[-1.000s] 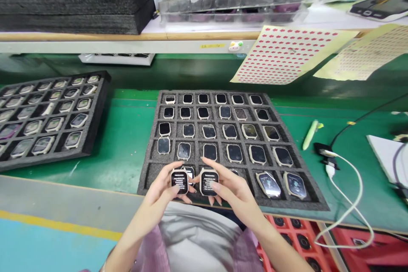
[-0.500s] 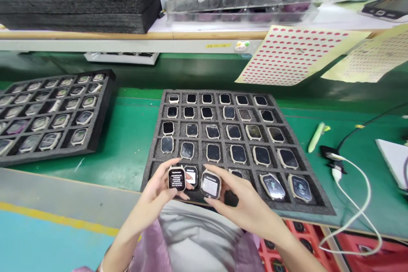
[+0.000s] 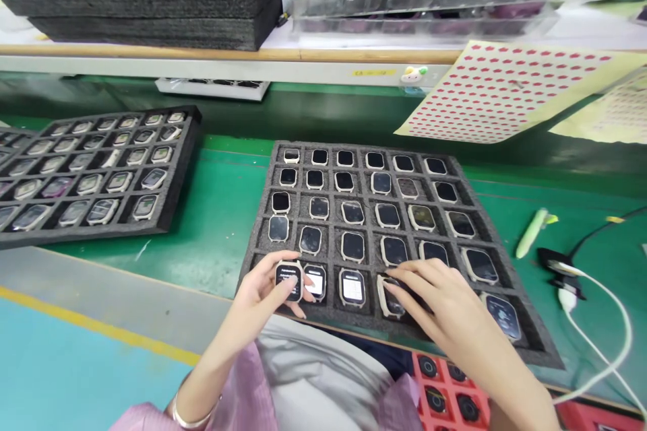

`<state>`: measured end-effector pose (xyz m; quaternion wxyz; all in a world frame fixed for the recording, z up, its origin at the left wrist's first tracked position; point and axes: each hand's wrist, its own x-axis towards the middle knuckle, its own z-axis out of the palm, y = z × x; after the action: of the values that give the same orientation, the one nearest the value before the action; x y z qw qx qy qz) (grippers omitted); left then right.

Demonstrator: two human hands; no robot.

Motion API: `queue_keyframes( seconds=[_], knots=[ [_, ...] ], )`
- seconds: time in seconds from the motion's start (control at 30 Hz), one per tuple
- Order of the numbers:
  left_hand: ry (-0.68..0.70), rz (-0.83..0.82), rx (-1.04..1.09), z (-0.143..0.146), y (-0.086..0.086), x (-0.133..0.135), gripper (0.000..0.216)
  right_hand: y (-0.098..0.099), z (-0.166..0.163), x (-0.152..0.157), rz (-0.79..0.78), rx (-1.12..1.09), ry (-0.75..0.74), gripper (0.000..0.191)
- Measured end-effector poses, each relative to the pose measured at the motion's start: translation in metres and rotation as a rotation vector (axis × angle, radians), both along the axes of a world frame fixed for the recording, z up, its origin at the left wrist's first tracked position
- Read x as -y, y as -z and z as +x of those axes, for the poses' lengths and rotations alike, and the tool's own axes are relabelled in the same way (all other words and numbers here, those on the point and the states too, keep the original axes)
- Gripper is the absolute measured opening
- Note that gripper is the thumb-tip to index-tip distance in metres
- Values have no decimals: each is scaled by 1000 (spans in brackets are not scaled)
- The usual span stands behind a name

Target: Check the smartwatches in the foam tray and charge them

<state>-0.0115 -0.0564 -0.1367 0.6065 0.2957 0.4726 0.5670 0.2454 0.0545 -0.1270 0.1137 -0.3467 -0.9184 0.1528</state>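
A dark foam tray (image 3: 263, 242) with rows of small beige-framed watch bodies lies on the green bench in front of me. My left hand (image 3: 263, 293) grips one watch body (image 3: 288, 281) with a lit text screen, just above the tray's near left corner. My right hand (image 3: 435, 296) lies over the near row, fingertips on a watch body (image 3: 388, 296) sitting in its cell. Between the hands, two watch bodies (image 3: 352, 286) with lit white screens rest in the near row.
A second foam tray (image 3: 172, 188) full of watch bodies sits at the left. A green pen (image 3: 530, 234) and a white cable with a black clip (image 3: 561, 269) lie at the right. Red-dotted sticker sheets (image 3: 505, 94) hang from the shelf. A red crate (image 3: 445, 377) sits below the bench edge.
My right hand set its lit watch body into the near row and moved right onto the neighbouring one. My left hand still holds its watch body. The view shifted left.
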Motion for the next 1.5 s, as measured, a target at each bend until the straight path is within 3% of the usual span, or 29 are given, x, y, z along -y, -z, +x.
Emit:
queue_keyframes(
  seconds=[0.3,0.57,0.63,0.73,0.83,0.97,1.03,1.2,1.4,1.5],
  knots=[
    [18,17,1,-2,2,0,32,20,17,12,-11,-63,39,35],
    [13,14,-145,1,5,4,51,27,4,27,-131,-222,270,42],
    [22,9,-174,2,6,5,49,26,2,31,-198,-235,298,42],
    [44,8,-192,6,6,5,46,20,1,33,-299,-317,343,28],
    [64,1,-189,12,4,4,45,11,-2,31,-427,-566,289,16],
    [71,-18,-172,22,0,-1,44,4,-13,29,-825,-982,203,12],
    [71,-32,-184,27,-2,-3,44,5,-19,29,-989,-1067,199,16],
    [82,-78,-249,35,-2,-7,47,10,-29,28,-1284,-1122,86,49],
    [79,-68,-254,41,-2,-8,35,16,-30,30,-1255,-1180,102,34],
    [87,-63,-265,43,-1,-9,30,19,-28,30,-1279,-1188,91,38]
  ],
)
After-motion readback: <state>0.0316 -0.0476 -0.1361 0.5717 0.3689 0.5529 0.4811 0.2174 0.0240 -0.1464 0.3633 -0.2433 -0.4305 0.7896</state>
